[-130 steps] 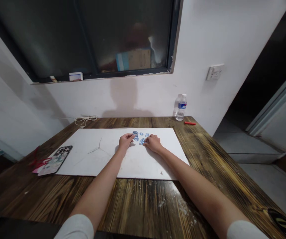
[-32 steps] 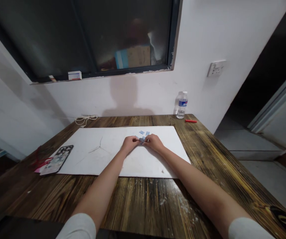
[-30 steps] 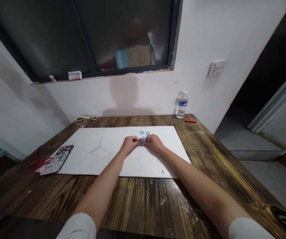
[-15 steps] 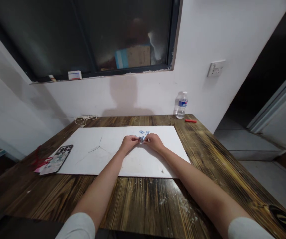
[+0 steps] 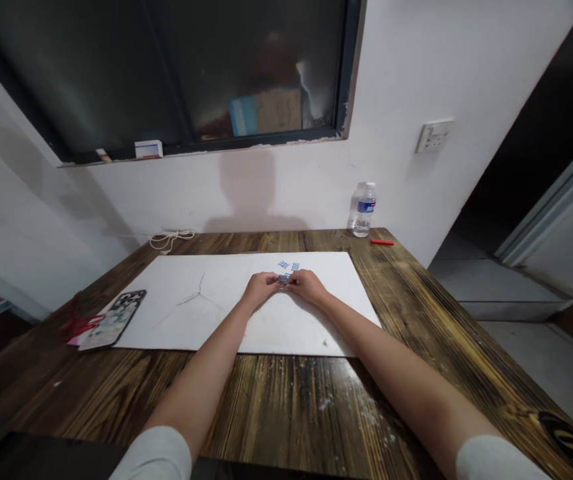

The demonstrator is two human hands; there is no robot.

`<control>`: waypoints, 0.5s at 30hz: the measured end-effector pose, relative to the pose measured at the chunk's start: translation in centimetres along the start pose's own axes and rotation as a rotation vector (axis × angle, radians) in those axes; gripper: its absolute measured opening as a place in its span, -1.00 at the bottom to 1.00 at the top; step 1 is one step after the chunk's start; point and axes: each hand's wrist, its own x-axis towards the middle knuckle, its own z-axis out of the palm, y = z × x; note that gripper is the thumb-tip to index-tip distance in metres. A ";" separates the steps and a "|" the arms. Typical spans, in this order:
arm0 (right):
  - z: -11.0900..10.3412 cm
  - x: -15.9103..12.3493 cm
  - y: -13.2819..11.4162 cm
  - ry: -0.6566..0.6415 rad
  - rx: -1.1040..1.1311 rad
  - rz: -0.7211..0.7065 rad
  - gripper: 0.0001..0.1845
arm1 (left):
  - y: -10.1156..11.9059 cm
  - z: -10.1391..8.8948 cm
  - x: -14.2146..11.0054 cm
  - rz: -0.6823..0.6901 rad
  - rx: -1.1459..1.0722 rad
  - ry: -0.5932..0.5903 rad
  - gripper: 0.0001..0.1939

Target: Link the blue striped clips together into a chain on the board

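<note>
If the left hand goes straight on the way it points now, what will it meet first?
Probably the small blue-and-white pieces at the fingertips of the left hand; the right hand lies just beyond them.

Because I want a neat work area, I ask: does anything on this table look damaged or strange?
Yes. The white board has a thin forked mark, perhaps a crack or scratch, left of the left hand. The wooden table also has whitish specks near its front edge, like dried residue.
</note>
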 end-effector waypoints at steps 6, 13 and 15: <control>-0.2 0.0 -0.1 0.062 -0.046 -0.010 -0.92 | 0.9 0.0 0.0 -0.074 -0.089 0.076 -0.82; -0.1 -0.1 -0.3 0.065 -0.175 0.010 -0.61 | -0.3 -0.3 0.8 -0.215 -0.271 0.349 -0.71; 0.0 -0.2 -0.5 -0.009 -0.231 -0.046 -0.63 | -0.6 -0.5 1.0 -0.225 -0.310 0.371 -0.68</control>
